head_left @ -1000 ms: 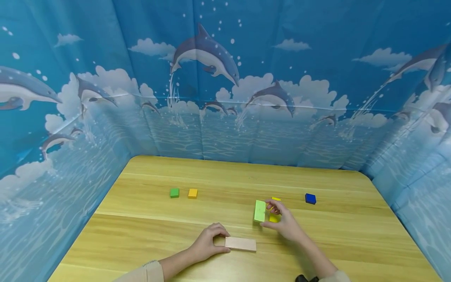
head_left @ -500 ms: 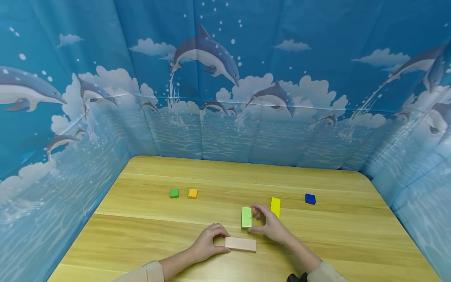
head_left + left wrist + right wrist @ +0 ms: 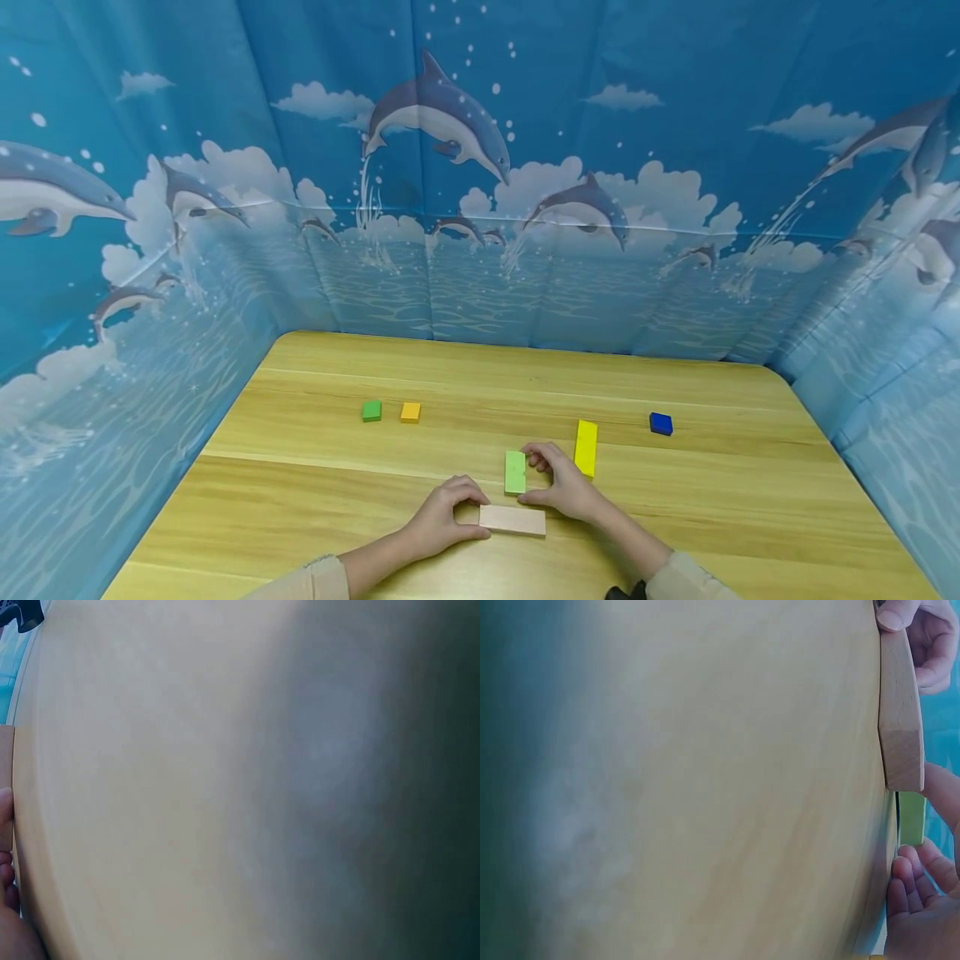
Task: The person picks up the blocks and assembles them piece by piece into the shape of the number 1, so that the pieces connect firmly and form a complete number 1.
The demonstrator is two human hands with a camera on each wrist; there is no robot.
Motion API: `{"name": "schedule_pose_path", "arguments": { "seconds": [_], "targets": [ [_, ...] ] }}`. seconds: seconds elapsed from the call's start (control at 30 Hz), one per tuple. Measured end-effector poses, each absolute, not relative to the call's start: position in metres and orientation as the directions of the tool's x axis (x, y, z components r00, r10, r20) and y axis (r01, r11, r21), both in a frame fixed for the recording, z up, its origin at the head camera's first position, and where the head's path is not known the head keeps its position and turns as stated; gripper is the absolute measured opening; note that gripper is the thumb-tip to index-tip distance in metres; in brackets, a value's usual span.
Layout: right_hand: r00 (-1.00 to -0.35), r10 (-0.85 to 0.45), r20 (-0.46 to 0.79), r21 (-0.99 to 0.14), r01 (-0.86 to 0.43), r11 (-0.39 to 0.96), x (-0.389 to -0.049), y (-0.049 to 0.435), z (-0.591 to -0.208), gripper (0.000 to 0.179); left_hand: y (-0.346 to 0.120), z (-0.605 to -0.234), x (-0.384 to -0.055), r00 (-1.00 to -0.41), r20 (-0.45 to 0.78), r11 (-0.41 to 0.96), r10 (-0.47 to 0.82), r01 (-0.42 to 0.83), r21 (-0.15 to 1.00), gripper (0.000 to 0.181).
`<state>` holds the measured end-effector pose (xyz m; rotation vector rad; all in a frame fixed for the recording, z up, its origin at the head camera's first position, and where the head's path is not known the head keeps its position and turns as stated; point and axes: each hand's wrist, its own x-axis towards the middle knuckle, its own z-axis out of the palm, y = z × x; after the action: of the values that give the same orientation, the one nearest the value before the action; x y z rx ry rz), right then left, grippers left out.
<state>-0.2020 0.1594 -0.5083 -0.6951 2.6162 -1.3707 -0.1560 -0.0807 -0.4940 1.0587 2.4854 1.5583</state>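
Note:
My left hand [image 3: 446, 518] pinches the left end of a plain wooden block [image 3: 513, 520], which lies lengthwise from left to right near the front of the table. Just behind that block, a light green block [image 3: 514, 472] points away from me. My right hand [image 3: 561, 483] holds it from the right, with the thumb at its near end and a fingertip at its far end. In the right wrist view, the wooden block [image 3: 902, 712] partly hides the light green block [image 3: 911, 817]. The left wrist view catches only an edge of the wooden block [image 3: 6, 757].
A yellow block [image 3: 586, 448] lies just right of the right hand. Farther back are a small blue block [image 3: 661, 423] on the right, and a green [image 3: 371, 411] and an orange block [image 3: 410, 412] on the left. A dolphin-print curtain [image 3: 480, 275] surrounds the wooden table [image 3: 315, 467].
My right hand has carried the light green block left and toward me, away from the yellow block, to just behind the wooden block. The left hand has stayed put.

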Motion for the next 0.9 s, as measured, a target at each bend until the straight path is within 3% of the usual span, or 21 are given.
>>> {"name": "schedule_pose_path", "arguments": {
  "seconds": [0.4,0.7,0.9],
  "targets": [
    [-0.903,-0.428,0.041,-0.807,-0.282,0.519,-0.2026,0.1589,-0.5065,0.064,-0.0811,-0.4923,-0.1579,-0.771,0.315,0.267,0.554,0.523,0.809,0.026],
    [-0.907,-0.414,0.081,-0.784,-0.315,0.535,-0.2029,0.1586,-0.5057,0.042,-0.0798,-0.4922,-0.1596,-0.772,0.316,0.274,0.551,0.526,0.805,0.027],
    [-0.907,-0.417,0.065,-0.793,-0.3,0.53,-0.2038,0.1593,-0.505,0.04,-0.0797,-0.4912,-0.1601,-0.78,0.294,0.278,0.552,0.505,0.817,0.027]
  ]
}}
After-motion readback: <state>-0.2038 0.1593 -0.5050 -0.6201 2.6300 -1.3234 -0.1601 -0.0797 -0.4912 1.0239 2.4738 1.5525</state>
